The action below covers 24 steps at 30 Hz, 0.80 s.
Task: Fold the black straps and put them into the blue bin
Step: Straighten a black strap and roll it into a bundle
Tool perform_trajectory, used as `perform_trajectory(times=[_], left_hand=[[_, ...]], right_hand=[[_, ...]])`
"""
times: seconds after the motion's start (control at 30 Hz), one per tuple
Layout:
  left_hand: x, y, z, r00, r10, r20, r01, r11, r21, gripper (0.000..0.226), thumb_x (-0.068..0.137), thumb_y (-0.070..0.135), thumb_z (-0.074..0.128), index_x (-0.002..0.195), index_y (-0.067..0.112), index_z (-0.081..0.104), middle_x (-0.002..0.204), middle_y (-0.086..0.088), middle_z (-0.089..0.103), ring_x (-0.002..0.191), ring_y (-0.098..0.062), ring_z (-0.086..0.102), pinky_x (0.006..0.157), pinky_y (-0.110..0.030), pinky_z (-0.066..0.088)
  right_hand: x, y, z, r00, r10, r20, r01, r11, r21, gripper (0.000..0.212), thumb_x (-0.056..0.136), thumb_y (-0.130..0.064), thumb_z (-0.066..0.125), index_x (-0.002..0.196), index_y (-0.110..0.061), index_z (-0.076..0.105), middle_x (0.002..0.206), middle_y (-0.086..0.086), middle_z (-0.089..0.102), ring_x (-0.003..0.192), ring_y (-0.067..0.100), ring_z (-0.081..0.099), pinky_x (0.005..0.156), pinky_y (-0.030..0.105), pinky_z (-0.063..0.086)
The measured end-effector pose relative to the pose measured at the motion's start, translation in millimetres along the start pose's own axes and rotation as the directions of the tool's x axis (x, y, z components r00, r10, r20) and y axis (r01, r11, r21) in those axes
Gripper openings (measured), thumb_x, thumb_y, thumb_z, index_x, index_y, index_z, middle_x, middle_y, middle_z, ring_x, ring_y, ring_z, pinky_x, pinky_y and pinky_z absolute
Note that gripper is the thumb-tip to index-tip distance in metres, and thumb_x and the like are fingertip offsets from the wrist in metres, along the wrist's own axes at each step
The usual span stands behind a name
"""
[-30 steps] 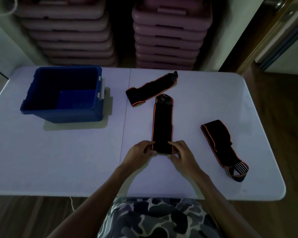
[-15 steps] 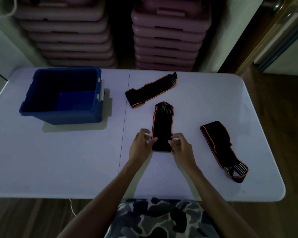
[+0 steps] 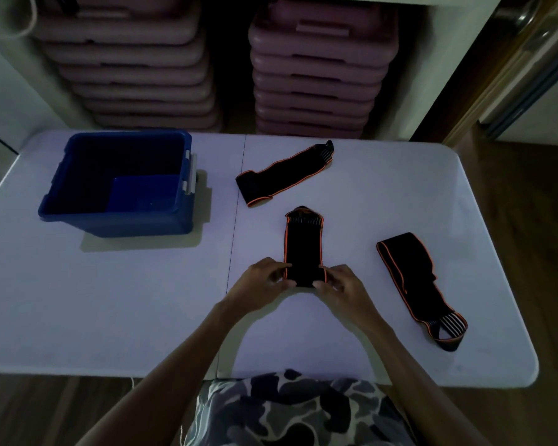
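Both grips, left hand (image 3: 264,280) and right hand (image 3: 343,286), pinch the near end of middle strap (image 3: 303,249) mid-counter, fold in progress; far strap (image 3: 284,173) and right-edge strap (image 3: 413,284) untouched, blue bin (image 3: 187,201) empty.

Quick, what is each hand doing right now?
Left hand: fingers closed on the near left corner of the middle strap.
Right hand: fingers closed on its near right corner.

We see a pale desk (image 3: 110,300) with a centre seam. On it sit an open blue bin (image 3: 116,217) at the far left and three black, orange-edged straps: one far (image 3: 284,173), one middle (image 3: 303,249), one right (image 3: 416,284), all apart.
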State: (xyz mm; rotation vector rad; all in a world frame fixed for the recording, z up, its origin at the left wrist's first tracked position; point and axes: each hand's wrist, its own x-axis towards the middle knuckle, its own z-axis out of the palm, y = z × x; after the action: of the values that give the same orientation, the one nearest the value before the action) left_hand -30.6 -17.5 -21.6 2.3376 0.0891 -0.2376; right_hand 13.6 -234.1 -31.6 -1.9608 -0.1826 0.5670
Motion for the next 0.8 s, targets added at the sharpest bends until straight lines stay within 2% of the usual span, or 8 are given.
perform_trajectory(times=[0.03, 0.13, 0.23, 0.3, 0.4, 0.53, 0.63, 0.8], left_hand=[[2.0, 0.8, 0.6, 0.999, -0.045, 0.012, 0.045, 0.999, -0.005, 0.033, 0.085, 0.042, 0.06, 0.103, 0.015, 0.065, 0.091, 0.0, 0.06, 0.08, -0.013, 0.054, 0.071, -0.024, 0.041], [8.0, 7.3, 5.3, 0.978, -0.209, -0.014, 0.206, 0.973, -0.108, 0.043, 0.088, 0.051, 0.051, 0.079, 0.01, 0.059, 0.071, -0.001, 0.057, 0.064, -0.017, 0.051, 0.06, -0.03, 0.039], [14.1, 13.8, 8.8, 0.939, -0.309, -0.152, 0.264, 0.929, -0.26, 0.032, 0.086, 0.049, 0.055, 0.089, 0.018, 0.054, 0.075, 0.004, 0.06, 0.067, -0.015, 0.056, 0.06, -0.031, 0.045], [15.6, 20.5, 10.0, 0.935, -0.255, -0.246, 0.193, 0.948, -0.252, 0.023, 0.087, 0.041, 0.056, 0.1, 0.023, 0.051, 0.094, 0.001, 0.062, 0.078, -0.015, 0.061, 0.065, -0.034, 0.051], [11.7, 26.3, 13.8, 0.935, -0.14, -0.325, 0.128, 0.99, -0.059, 0.018, 0.092, 0.032, 0.051, 0.106, 0.021, 0.058, 0.106, -0.002, 0.06, 0.085, -0.021, 0.061, 0.067, -0.031, 0.048], [2.7, 10.9, 16.4, 0.973, -0.037, -0.226, 0.049, 0.998, 0.045, 0.051, 0.083, 0.039, 0.063, 0.127, 0.018, 0.051, 0.122, -0.002, 0.06, 0.105, -0.019, 0.058, 0.081, -0.032, 0.05], [5.3, 1.5, 10.1, 0.993, 0.016, -0.116, 0.001, 0.989, 0.147, 0.064, 0.077, 0.037, 0.071, 0.133, 0.016, 0.046, 0.124, -0.006, 0.058, 0.114, -0.022, 0.053, 0.09, -0.033, 0.046], [-0.3, -4.9, 4.4, 0.996, 0.058, -0.074, -0.052, 0.996, 0.072, 0.059, 0.076, 0.038, 0.073, 0.126, 0.013, 0.054, 0.117, -0.007, 0.057, 0.109, -0.021, 0.052, 0.093, -0.028, 0.043]], right_hand=[[1.2, -4.5, 0.5, 0.999, 0.026, -0.025, -0.026, 1.0, 0.015, 0.014, 0.086, -0.039, 0.066, 0.095, -0.028, 0.068, 0.093, -0.004, 0.057, 0.082, 0.007, 0.059, 0.071, 0.019, 0.041], [12.0, -12.6, 3.7, 0.991, 0.064, -0.121, -0.062, 0.998, 0.017, 0.044, 0.089, -0.044, 0.06, 0.07, -0.005, 0.062, 0.069, 0.004, 0.062, 0.06, 0.012, 0.055, 0.056, 0.017, 0.039], [22.7, -20.3, 8.3, 0.975, 0.077, -0.208, -0.063, 0.995, 0.072, 0.04, 0.085, -0.046, 0.065, 0.076, -0.008, 0.058, 0.06, 0.006, 0.061, 0.048, 0.013, 0.055, 0.054, 0.026, 0.048], [27.2, -20.9, 11.2, 0.968, 0.024, -0.249, -0.001, 0.996, 0.093, 0.032, 0.084, -0.048, 0.066, 0.091, -0.019, 0.055, 0.072, 0.006, 0.064, 0.053, 0.017, 0.06, 0.055, 0.036, 0.053], [26.9, -10.2, 12.9, 0.962, -0.142, -0.233, 0.125, 0.988, -0.087, 0.026, 0.088, -0.052, 0.057, 0.102, -0.03, 0.057, 0.089, -0.003, 0.064, 0.073, 0.014, 0.063, 0.066, 0.041, 0.055], [17.8, 2.3, 6.9, 0.976, -0.209, -0.058, 0.196, 0.964, -0.179, 0.056, 0.081, -0.039, 0.071, 0.131, -0.03, 0.048, 0.1, -0.008, 0.056, 0.081, 0.006, 0.058, 0.072, 0.022, 0.052], [23.0, 4.5, 5.0, 0.981, -0.195, 0.017, 0.191, 0.941, -0.28, 0.062, 0.079, -0.026, 0.072, 0.134, -0.031, 0.044, 0.11, -0.007, 0.05, 0.089, 0.005, 0.06, 0.078, 0.031, 0.056], [19.4, 4.1, 0.8, 0.989, -0.143, 0.044, 0.149, 0.966, -0.212, 0.049, 0.075, -0.026, 0.072, 0.122, -0.027, 0.055, 0.107, -0.009, 0.052, 0.094, 0.004, 0.058, 0.08, 0.031, 0.055]])
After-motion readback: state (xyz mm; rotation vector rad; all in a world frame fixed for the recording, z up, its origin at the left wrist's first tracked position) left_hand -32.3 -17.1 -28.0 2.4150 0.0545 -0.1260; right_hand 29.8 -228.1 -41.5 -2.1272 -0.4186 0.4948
